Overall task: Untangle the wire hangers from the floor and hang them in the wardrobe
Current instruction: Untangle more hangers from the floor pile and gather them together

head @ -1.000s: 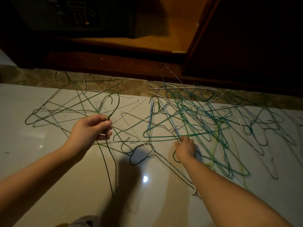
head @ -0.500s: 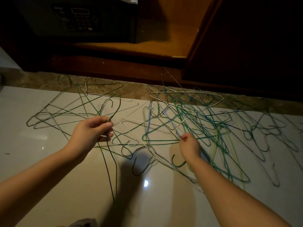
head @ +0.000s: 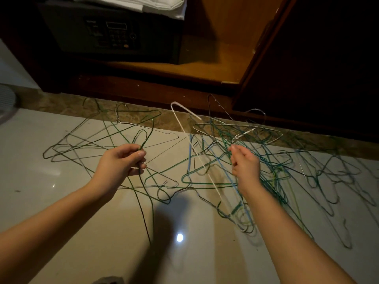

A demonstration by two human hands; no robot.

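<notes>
Several wire hangers lie tangled on the pale floor: a loose green and grey group at the left and a denser green and blue heap at the right. My left hand grips the twisted neck of a dark green hanger, whose wires hang down toward me. My right hand is raised over the heap and pinches the neck of a white hanger, which is lifted and tilted, its corner up near the wardrobe base. The open wardrobe is straight ahead.
A dark safe with a keypad sits on the wardrobe floor at the left, with white folded cloth on top. The dark wardrobe door stands at the right. A brown stone strip runs along the wardrobe base.
My right hand has risen from the floor and pulled the white hanger up out of the heap. My left hand has kept its hold on the green hanger. The view has tilted up.
</notes>
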